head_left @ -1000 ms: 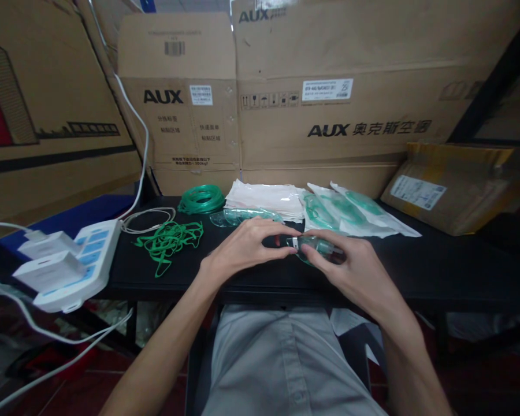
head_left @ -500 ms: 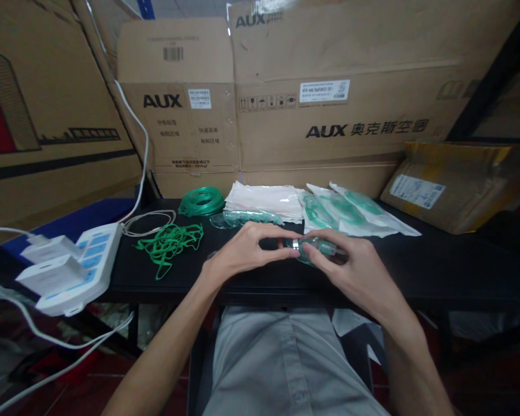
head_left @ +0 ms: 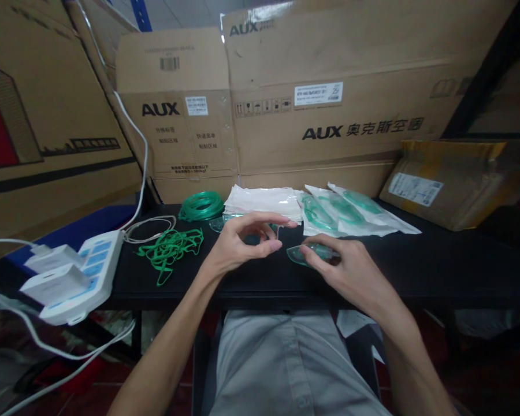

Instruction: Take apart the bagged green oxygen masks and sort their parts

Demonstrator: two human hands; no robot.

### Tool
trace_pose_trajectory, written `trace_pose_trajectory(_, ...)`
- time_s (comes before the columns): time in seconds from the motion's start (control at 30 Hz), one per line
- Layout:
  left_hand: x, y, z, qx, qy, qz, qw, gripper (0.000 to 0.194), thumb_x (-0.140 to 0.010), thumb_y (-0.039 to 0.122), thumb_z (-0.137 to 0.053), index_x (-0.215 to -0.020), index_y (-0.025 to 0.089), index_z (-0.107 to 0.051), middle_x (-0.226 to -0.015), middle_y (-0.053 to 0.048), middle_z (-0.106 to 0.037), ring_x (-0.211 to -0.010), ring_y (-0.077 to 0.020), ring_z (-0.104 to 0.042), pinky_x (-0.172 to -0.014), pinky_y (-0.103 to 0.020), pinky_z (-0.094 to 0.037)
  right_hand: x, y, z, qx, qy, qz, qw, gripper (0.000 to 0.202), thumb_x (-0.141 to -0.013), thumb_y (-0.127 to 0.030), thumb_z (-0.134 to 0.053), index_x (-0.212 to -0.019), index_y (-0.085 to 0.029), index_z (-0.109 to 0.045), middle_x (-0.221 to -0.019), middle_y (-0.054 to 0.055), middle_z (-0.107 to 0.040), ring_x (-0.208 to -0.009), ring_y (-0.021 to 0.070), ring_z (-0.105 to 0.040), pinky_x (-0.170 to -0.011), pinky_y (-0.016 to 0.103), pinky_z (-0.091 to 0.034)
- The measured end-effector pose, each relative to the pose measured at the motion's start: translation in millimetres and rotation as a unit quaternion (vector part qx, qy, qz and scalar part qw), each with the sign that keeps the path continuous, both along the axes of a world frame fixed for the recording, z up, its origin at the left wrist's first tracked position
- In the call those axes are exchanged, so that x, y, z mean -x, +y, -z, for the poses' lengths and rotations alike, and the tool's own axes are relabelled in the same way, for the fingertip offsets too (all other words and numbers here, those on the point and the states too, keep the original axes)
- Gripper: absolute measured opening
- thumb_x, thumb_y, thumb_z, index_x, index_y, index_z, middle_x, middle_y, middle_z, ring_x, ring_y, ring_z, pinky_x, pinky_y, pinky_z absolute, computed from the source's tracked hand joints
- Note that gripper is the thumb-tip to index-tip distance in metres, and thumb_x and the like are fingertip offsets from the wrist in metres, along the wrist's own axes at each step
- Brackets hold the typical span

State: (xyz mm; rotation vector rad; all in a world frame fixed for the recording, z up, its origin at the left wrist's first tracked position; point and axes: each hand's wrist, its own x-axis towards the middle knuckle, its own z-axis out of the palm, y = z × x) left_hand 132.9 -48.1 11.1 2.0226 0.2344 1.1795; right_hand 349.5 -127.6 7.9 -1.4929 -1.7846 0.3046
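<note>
My right hand [head_left: 344,257] grips a clear green face mask [head_left: 298,255] just above the black table, its fingers and thumb covering much of the mask. To the left of it, my left hand [head_left: 249,240] is raised with thumb and forefinger spread apart. A thin glint shows between those fingers, too small to make out. Behind my left hand lie more clear green masks [head_left: 219,223], mostly hidden by it. Farther left on the table is a tangle of green elastic strap [head_left: 171,248].
Coiled green tubing [head_left: 200,206], a stack of white pouches [head_left: 264,202] and several filled pouches [head_left: 344,211] line the back. A power strip [head_left: 89,277] and white cable [head_left: 144,167] are at left. Cardboard boxes [head_left: 268,133] stand behind, with a taped carton [head_left: 442,190] at right.
My left hand has come away from the mask to the left, and its thumb and forefinger have parted. My right hand keeps hold of the mask, slightly lower.
</note>
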Motion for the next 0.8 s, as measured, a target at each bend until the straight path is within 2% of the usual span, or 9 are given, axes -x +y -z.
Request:
trace_pose_trajectory(0.07, 7, 3, -2.8, 0.026, -0.008, 0.009, 1.0, 0.032, -0.084, 0.023, -0.076, -0.116, 0.023, -0.071, -0.118, -0.008, -0.073, -0.075, -0.0131, -0.066, -0.072, -0.027, -0.054, 0, 1, 0.5, 0.015, 0.003, -0.015, 1.0, 0.033, -0.088, -0.049, -0.058, -0.092, -0.022, -0.075, -0.072, 0.001, -0.07, -0.062, 0.017, -0.059, -0.064, 0.028, -0.042)
trace_pose_trajectory(0.13, 17, 4, -6.7, 0.038, 0.016, -0.019, 0.999, 0.029, -0.084, 0.027, -0.076, -0.112, 0.022, -0.072, -0.116, -0.008, -0.073, -0.079, -0.0146, -0.066, -0.076, -0.029, -0.054, -1, 2, 0.9, 0.02, 0.005, -0.024, 0.999, 0.033, -0.088, -0.05, -0.058, -0.092, -0.022, -0.075, -0.076, 0.002, -0.072, -0.068, 0.0188, -0.062, -0.067, 0.029, -0.044)
trace_pose_trajectory(0.3, 57, -4, -9.5, 0.01, 0.123, -0.171, 0.977, 0.02, -0.086, 0.032, -0.073, -0.099, 0.018, -0.067, -0.107, -0.007, -0.07, -0.089, -0.0176, -0.065, -0.081, -0.03, -0.052, -3, 5, 3.2, 0.027, 0.008, -0.03, 0.999, 0.036, -0.088, -0.053, -0.056, -0.091, -0.022, -0.075, -0.08, 0.002, -0.074, -0.066, 0.0184, -0.062, -0.066, 0.029, -0.043)
trace_pose_trajectory(0.43, 88, -10, 5.3, -0.038, 0.209, -0.254, 0.944, 0.015, -0.089, 0.032, -0.068, -0.088, 0.018, -0.064, -0.106, -0.007, -0.07, -0.101, -0.0206, -0.064, -0.09, -0.033, -0.049, -3, 7, 7.5, 0.043, 0.002, -0.04, 0.998, 0.036, -0.088, -0.054, -0.057, -0.094, -0.024, -0.075, -0.083, 0.001, -0.075, -0.064, 0.0168, -0.061, -0.066, 0.028, -0.043)
trace_pose_trajectory(0.53, 99, -11, 20.9, -0.077, 0.289, -0.259, 0.918, 0.013, -0.089, 0.033, -0.068, -0.087, 0.021, -0.068, -0.11, -0.005, -0.071, -0.104, -0.0211, -0.064, -0.098, -0.037, -0.046, -3, 7, 9.4, 0.043, -0.002, -0.046, 0.998, 0.035, -0.089, -0.053, -0.058, -0.097, -0.025, -0.076, -0.089, 0.001, -0.076, -0.071, 0.0178, -0.064, -0.069, 0.028, -0.044)
trace_pose_trajectory(0.67, 106, -12, 32.5, -0.103, 0.345, -0.282, 0.889, 0.018, -0.09, 0.038, -0.065, -0.101, 0.025, -0.071, -0.113, -0.004, -0.071, -0.109, -0.0228, -0.062, -0.103, -0.04, -0.044, -4, 7, 9.2, 0.038, -0.007, -0.053, 0.998, 0.036, -0.091, -0.052, -0.057, -0.098, -0.023, -0.076, -0.088, 0.001, -0.076, -0.07, 0.0173, -0.065, -0.069, 0.028, -0.045)
trace_pose_trajectory(0.8, 109, -14, 29.9, -0.106, 0.381, -0.31, 0.865, 0.031, -0.092, 0.039, -0.061, -0.121, 0.028, -0.067, -0.123, -0.005, -0.068, -0.117, -0.0234, -0.059, -0.107, -0.042, -0.043, -5, 8, 10.4, 0.035, -0.008, -0.063, 0.997, 0.036, -0.091, -0.053, -0.057, -0.1, -0.024, -0.076, -0.093, 0.002, -0.077, -0.073, 0.0181, -0.067, -0.07, 0.028, -0.046)
